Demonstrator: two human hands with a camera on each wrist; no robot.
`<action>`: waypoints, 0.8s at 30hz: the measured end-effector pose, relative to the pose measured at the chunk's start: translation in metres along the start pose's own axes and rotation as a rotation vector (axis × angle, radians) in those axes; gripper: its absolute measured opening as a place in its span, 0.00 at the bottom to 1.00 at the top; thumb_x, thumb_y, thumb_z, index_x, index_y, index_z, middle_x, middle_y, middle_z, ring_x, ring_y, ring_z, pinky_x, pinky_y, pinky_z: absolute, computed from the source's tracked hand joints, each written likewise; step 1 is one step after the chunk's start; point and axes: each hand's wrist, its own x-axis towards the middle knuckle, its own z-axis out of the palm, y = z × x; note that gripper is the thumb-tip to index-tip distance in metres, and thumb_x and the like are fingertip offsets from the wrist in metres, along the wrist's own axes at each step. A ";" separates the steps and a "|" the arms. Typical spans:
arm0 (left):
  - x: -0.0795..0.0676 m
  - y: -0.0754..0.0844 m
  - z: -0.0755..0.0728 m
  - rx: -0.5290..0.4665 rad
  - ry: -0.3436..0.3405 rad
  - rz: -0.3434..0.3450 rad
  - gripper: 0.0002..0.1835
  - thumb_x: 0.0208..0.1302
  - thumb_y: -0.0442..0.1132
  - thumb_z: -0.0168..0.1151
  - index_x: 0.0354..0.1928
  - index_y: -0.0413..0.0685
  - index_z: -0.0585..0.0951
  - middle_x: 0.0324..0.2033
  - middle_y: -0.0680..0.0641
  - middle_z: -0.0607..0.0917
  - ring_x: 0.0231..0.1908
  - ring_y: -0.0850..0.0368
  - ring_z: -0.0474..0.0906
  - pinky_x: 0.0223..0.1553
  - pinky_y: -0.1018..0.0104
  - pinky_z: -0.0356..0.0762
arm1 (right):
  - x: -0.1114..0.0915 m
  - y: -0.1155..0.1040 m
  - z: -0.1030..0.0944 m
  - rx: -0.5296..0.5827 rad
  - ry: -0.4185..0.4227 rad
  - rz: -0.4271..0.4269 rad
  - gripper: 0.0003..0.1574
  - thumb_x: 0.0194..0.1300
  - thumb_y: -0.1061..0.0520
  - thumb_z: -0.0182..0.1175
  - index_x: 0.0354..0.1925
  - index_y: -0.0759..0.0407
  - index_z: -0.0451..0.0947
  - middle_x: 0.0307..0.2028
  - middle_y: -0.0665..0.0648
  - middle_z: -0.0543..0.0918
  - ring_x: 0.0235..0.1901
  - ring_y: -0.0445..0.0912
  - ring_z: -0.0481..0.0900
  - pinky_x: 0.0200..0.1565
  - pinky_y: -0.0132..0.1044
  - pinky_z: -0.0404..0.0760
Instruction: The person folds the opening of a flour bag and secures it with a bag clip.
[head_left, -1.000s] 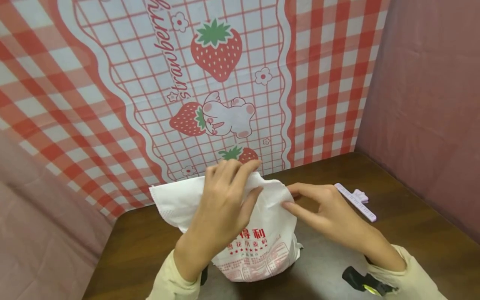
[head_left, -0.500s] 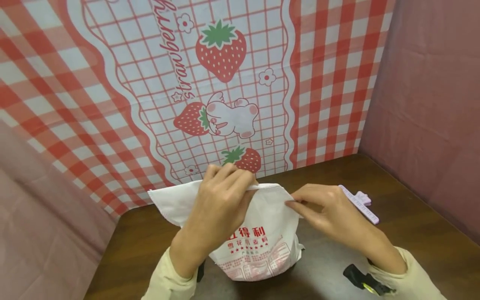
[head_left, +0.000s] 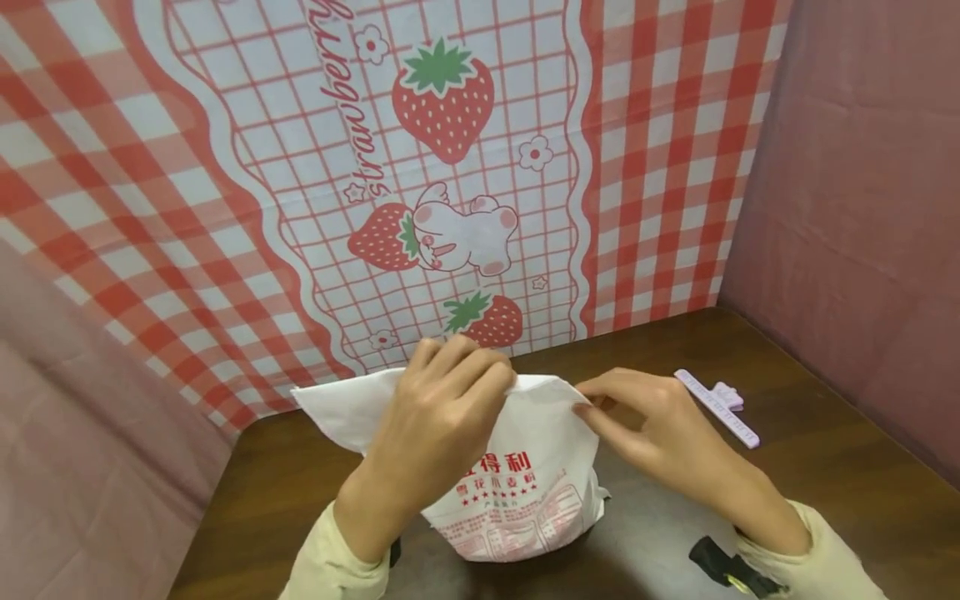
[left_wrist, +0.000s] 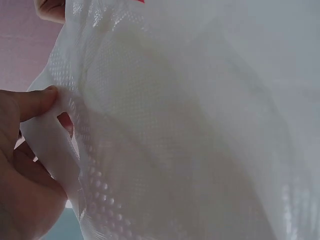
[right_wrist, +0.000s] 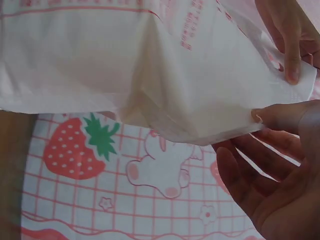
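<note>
A white flour bag [head_left: 536,433] with red printing stands upright on the table. My left hand [head_left: 442,417] grips its top edge near the middle, and the bag's left corner sticks out beyond that hand. In the left wrist view the thumb [left_wrist: 42,102] presses the edge beside a cut-out handle hole. At the bag's upper right corner, my right hand [head_left: 667,425] pinches the edge between thumb and fingers. The right wrist view has this pinch too, with the thumb [right_wrist: 280,116] on one face of the bag [right_wrist: 200,90] and the fingers behind it.
A pale purple bag clip [head_left: 720,407] lies on the dark wooden table [head_left: 817,433], right of my right hand. Behind the table hangs a red checked cloth [head_left: 660,167] with strawberries. Pink curtains [head_left: 862,208] close off both sides.
My left fingers have closed over the bag's top edge, and that edge has come down slightly and straightened. My right hand now pinches the right corner. The clip lies where it was.
</note>
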 end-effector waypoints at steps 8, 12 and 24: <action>-0.003 -0.001 0.001 0.009 0.036 0.047 0.08 0.57 0.28 0.50 0.24 0.43 0.75 0.23 0.52 0.79 0.27 0.59 0.74 0.30 0.68 0.64 | -0.018 0.005 0.002 -0.087 0.023 -0.030 0.19 0.44 0.69 0.65 0.36 0.53 0.80 0.31 0.45 0.82 0.29 0.34 0.77 0.31 0.21 0.72; -0.008 -0.001 0.002 0.031 0.087 0.082 0.08 0.55 0.27 0.50 0.24 0.42 0.77 0.24 0.51 0.81 0.26 0.61 0.76 0.32 0.67 0.66 | -0.022 0.005 0.002 -0.068 0.050 -0.108 0.17 0.44 0.70 0.65 0.36 0.57 0.81 0.31 0.50 0.83 0.29 0.39 0.79 0.34 0.22 0.74; -0.011 -0.002 0.001 0.014 0.083 0.061 0.07 0.56 0.27 0.52 0.25 0.42 0.77 0.25 0.51 0.81 0.27 0.60 0.76 0.32 0.67 0.67 | -0.028 0.007 0.008 -0.181 0.083 -0.131 0.13 0.63 0.55 0.51 0.39 0.59 0.80 0.33 0.50 0.83 0.31 0.40 0.80 0.36 0.22 0.75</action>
